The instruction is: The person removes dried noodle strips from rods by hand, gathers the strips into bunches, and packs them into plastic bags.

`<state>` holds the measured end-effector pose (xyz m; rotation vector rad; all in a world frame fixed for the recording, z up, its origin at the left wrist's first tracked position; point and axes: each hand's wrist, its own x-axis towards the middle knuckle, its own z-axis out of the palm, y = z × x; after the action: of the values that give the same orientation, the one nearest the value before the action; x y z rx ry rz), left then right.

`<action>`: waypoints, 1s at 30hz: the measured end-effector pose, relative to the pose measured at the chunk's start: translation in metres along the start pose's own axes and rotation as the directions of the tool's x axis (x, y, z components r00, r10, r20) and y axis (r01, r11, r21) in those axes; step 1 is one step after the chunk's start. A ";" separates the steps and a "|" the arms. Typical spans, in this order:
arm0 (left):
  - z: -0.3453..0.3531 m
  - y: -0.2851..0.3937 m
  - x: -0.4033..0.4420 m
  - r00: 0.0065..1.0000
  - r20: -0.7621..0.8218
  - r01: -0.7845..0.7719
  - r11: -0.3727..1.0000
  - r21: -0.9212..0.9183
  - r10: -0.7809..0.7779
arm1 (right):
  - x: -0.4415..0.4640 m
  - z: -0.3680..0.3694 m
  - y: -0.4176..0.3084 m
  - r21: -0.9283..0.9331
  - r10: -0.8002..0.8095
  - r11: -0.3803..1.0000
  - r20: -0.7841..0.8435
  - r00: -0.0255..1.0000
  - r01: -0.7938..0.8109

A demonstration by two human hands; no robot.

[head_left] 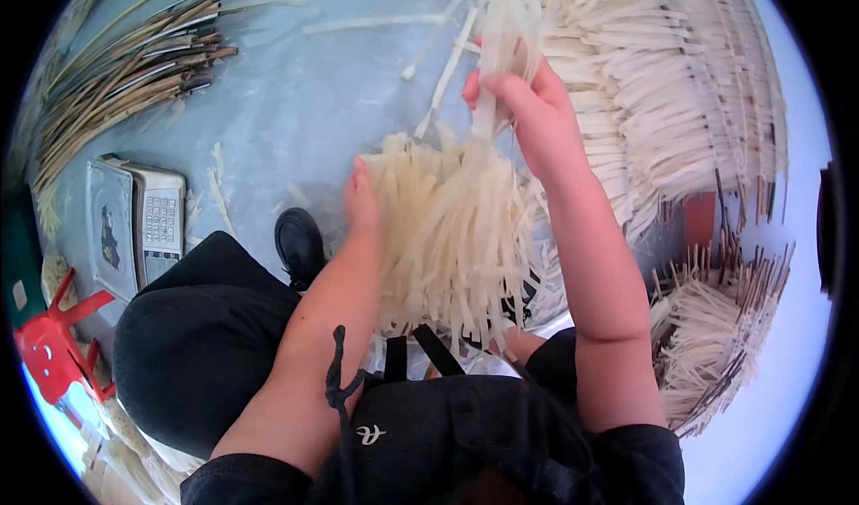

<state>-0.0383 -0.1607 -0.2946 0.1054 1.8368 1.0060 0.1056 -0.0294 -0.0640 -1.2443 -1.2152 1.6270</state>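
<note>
A thick bundle of pale, flat noodle-like strips (447, 210) hangs fanned out in front of my body. My left hand (361, 196) holds the bundle at its left side, thumb showing and the other fingers hidden behind the strips. Above the bundle's upper right, my right hand (532, 111) is closed around a few wider, translucent strips (510, 22). Those strips run upward past the fingers, and their lower end reaches down to the top of the bundle.
Rows of similar strips on sticks (644, 76) fill the right side, with another pile (702, 326) below. Thin sticks (143, 76) lie upper left. A scale with keypad (161, 214) stands left, near a red plastic stool (54, 353). Loose strips (376, 24) lie on the grey-blue floor sheet (268, 129).
</note>
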 end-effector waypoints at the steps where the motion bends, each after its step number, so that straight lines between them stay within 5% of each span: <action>1: -0.001 -0.007 0.006 1.000 0.017 -0.002 1.000 -0.001 0.002 | -0.017 -0.003 -0.001 -0.065 -0.025 0.998 -0.018 1.000 0.023; 3: -0.004 -0.032 0.029 0.996 0.094 -0.007 0.999 0.054 0.002 | -0.050 -0.009 0.010 -0.139 -0.058 0.989 -0.043 0.997 0.052; 5: -0.006 -0.059 0.054 0.986 0.164 -0.017 1.000 -0.006 0.018 | -0.081 -0.017 0.055 -0.533 -0.135 0.843 -0.075 0.988 0.075; 8: -0.008 -0.036 0.035 0.946 0.321 0.031 0.981 -0.193 0.033 | -0.127 -0.030 0.144 -0.289 -0.109 0.951 0.011 0.994 0.108; 9: -0.011 -0.025 0.025 0.911 0.412 0.107 0.947 -0.304 0.029 | -0.146 -0.033 0.157 -0.714 -0.134 0.678 0.118 0.984 0.178; 10: -0.013 -0.025 0.027 0.911 0.411 0.099 0.948 -0.303 0.036 | -0.159 -0.034 0.164 -0.944 -0.103 0.229 0.218 0.971 0.236; 13: -0.015 -0.013 0.019 0.870 0.493 0.113 0.962 -0.250 0.026 | -0.182 -0.046 0.171 -0.911 0.027 0.245 0.349 0.937 0.332; 16: -0.018 -0.021 0.017 0.921 0.388 0.053 0.996 -0.072 -0.021 | -0.196 -0.054 0.159 -0.875 0.033 0.271 0.424 0.905 0.401; 19: -0.017 -0.033 0.045 0.856 0.514 -0.003 0.996 -0.085 0.046 | -0.204 -0.055 0.139 -0.841 0.011 0.383 0.419 0.908 0.383; 21: -0.012 -0.042 0.040 0.965 0.245 -0.081 0.996 -0.039 0.088 | -0.205 -0.053 0.118 -0.809 -0.056 0.427 0.422 0.905 0.404; 23: -0.007 -0.034 0.027 0.974 0.196 -0.133 0.986 0.097 0.112 | -0.199 -0.042 0.082 -0.775 -0.126 0.468 0.416 0.901 0.424; 24: -0.007 -0.032 0.023 0.978 0.152 -0.179 0.956 0.232 0.146 | -0.191 -0.031 0.059 -0.773 0.104 0.633 0.140 0.985 0.044; 25: -0.011 -0.034 0.027 0.977 0.156 -0.180 0.955 0.237 0.145 | -0.182 -0.023 0.049 -0.645 0.369 0.681 -0.108 0.923 -0.347; 26: -0.017 -0.034 0.036 0.928 0.362 -0.104 0.994 0.023 0.088 | -0.168 -0.022 0.051 -0.642 0.367 0.682 -0.112 0.923 -0.349; 27: -0.019 -0.033 0.041 0.826 0.558 0.023 0.985 -0.170 0.077 | -0.151 -0.023 0.054 -0.775 0.449 0.524 -0.099 0.888 -0.352; 28: -0.018 -0.030 0.038 0.823 0.563 0.020 0.986 -0.166 0.078 | -0.144 -0.023 0.058 -0.879 0.530 0.348 -0.103 0.842 -0.327; 29: -0.017 -0.028 0.035 0.873 0.487 0.034 0.992 -0.119 0.029 | -0.149 -0.026 0.078 -0.877 0.527 0.351 -0.106 0.843 -0.330; 30: -0.016 -0.024 0.031 0.916 0.402 0.049 0.996 -0.078 -0.014 | -0.156 -0.031 0.112 -0.992 0.257 0.128 0.045 0.965 0.012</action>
<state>-0.0584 -0.1709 -0.3307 0.2130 1.4143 0.9584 0.1736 -0.1983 -0.1332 -2.0013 -2.6541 0.8373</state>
